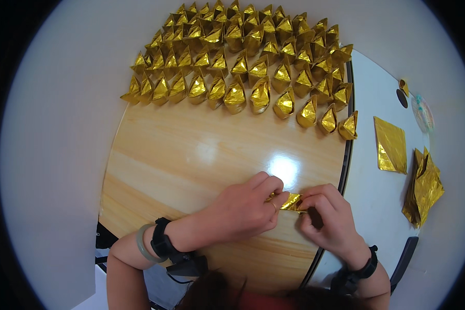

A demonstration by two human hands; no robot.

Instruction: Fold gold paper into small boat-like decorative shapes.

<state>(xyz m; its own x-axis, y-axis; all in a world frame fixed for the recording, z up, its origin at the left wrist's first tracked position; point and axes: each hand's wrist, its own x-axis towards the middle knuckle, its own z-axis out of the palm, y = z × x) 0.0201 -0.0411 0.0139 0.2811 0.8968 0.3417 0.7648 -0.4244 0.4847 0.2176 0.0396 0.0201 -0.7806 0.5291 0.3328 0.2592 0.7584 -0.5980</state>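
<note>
A narrow folded strip of gold foil paper (291, 201) spans the gap between my two hands, just above the wooden table near its right edge. My left hand (250, 205) is closed with its fingers curled over the strip's left end, and a thin ring shows on one finger. At the other end, my right hand (329, 214) pinches the foil paper between thumb and fingers. Both ends of the strip are partly hidden by my fingers. Rows of folded gold paper ingots (235, 97) with pointed tips stand across the far part of the table.
The wooden tabletop (191, 150) meets a white surface (367, 206) along a dark edge strip on the right. A flat square of gold paper (391, 144) lies there, beside a stack of gold sheets (422, 191). Farther back are a dark oval object (402, 98) and a clear iridescent item (422, 112).
</note>
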